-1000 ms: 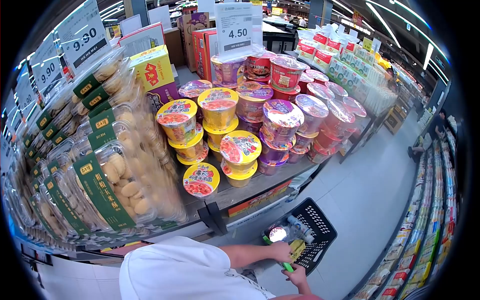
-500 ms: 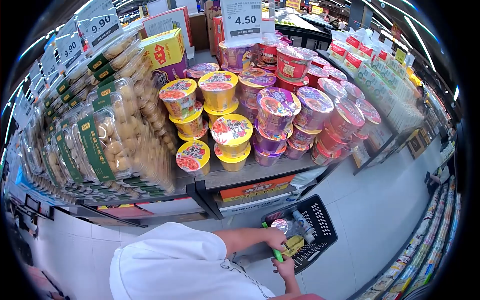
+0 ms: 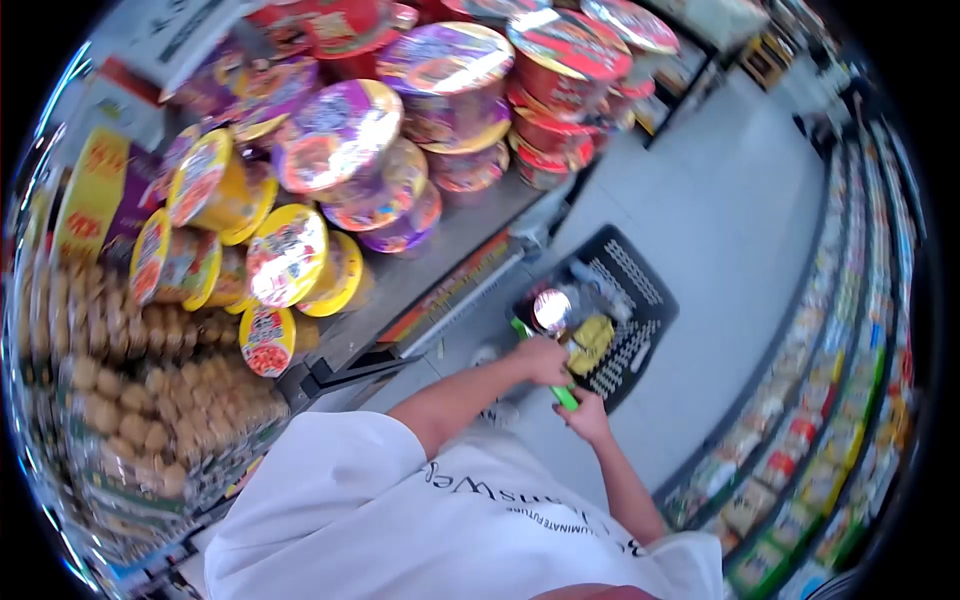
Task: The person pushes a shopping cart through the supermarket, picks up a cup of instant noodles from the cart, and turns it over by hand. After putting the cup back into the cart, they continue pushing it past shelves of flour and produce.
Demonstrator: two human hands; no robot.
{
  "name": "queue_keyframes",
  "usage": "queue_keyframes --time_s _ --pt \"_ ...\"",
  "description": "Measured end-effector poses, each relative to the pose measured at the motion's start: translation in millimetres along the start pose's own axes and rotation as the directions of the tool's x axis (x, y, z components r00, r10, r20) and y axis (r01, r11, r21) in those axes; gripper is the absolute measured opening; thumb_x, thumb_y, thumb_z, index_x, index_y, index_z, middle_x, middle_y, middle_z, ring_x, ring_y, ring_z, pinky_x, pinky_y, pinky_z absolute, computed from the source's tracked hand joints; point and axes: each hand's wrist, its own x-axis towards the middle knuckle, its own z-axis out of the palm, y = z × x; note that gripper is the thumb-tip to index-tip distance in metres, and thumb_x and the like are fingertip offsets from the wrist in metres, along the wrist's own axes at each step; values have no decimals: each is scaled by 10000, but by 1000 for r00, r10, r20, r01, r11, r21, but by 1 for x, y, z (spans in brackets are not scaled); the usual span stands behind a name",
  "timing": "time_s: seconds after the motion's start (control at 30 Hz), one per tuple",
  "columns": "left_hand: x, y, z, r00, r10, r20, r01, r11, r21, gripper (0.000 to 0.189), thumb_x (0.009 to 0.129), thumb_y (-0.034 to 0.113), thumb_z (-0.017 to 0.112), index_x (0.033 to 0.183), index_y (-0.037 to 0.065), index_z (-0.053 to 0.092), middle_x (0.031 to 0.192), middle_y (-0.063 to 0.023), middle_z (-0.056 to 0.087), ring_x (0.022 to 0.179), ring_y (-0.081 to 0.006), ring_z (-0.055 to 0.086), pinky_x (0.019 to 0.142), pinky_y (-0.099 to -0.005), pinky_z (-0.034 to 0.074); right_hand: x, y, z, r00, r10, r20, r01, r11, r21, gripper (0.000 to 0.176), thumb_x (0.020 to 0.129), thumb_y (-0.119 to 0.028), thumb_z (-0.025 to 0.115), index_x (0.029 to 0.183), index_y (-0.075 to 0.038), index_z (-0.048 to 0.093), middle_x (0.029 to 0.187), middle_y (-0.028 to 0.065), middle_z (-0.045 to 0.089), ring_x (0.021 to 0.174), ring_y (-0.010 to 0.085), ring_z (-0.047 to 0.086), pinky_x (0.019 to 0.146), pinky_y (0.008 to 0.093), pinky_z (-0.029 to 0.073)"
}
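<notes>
Both of my hands grip the green handle of a black shopping basket, fingers wrapped round it. My left hand is closed near its upper left part. Lower and to the right, my right hand closes on the other part. Inside the basket sit a cup with a shiny lid, a yellow packet and a clear bottle-like item, blurred. The packet lies just beyond my hands.
On my left, a display shelf carries stacked yellow noodle cups, purple noodle cups and red noodle cups. Clear packs of round brown food stand nearer. Shelves of packaged goods curve along the right, beside the pale floor.
The view has turned and tilted down, so the noodle cups sit further up and left. More of my shirt and right arm shows. Both hands remain on the basket handle.
</notes>
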Motion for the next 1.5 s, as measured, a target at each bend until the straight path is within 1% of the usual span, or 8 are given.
queue_keyframes --time_s 0.1,0.23,0.27,0.63,0.67,1.0,1.37,1.5 --pt "22 -8 -2 998 33 54 -35 999 39 462 685 484 584 904 85 665 836 -167 649 807 -344 629 712 -445 494 9 -11 -14 997 74 19 -74 997 -7 333 702 -215 732 909 28 635 649 118 621 478 165 584 504 303 488" --pt "36 0 -20 994 66 91 -71 996 61 478 717 472 539 934 63 659 926 -178 642 894 -331 616 780 -437 484 16 -21 -31 998 59 -25 -60 997 -43 386 690 -245 730 949 25 634 789 174 646 676 253 634 676 345 504" --pt "40 0 -20 993 78 91 -84 995 60 475 716 467 540 934 62 658 915 -179 644 885 -332 619 776 -436 486 18 -24 -35 991 131 7 -131 991 -25 402 682 -253 730 957 24 633 839 184 648 751 282 632 727 353 494" --pt "49 3 -21 993 115 18 -115 993 -9 433 703 426 579 844 24 652 754 -172 649 748 -328 638 681 -436 504 26 -24 -49 987 160 6 -160 986 37 365 644 -228 747 892 12 629 751 150 630 652 239 600 648 339 487" --pt "50 0 -15 990 137 -27 -138 990 -16 405 710 430 592 779 36 658 725 -157 648 684 -316 641 642 -424 510 25 -23 -49 989 149 1 -149 988 30 358 641 -208 745 897 13 628 753 147 633 657 231 605 653 334 489" --pt "38 2 -4 981 194 -15 -195 979 -55 379 765 405 558 778 31 617 716 -161 641 701 -339 627 645 -456 493 17 -25 -50 980 199 7 -199 980 22 365 623 -201 728 921 -5 648 861 149 667 760 279 645 713 347 508" --pt "44 10 -13 991 133 -24 -135 983 -123 390 728 385 589 811 4 609 774 -178 646 728 -342 636 660 -434 514 20 -21 -57 982 187 -37 -186 982 8 370 620 -198 739 917 0 641 818 144 662 730 258 647 687 341 511" --pt "55 13 -21 992 123 2 -122 985 -122 398 718 391 583 813 7 614 755 -178 642 721 -345 634 659 -436 513 29 -19 -66 976 217 19 -217 976 -7 381 614 -200 743 926 -4 643 813 147 661 730 254 644 686 338 508"
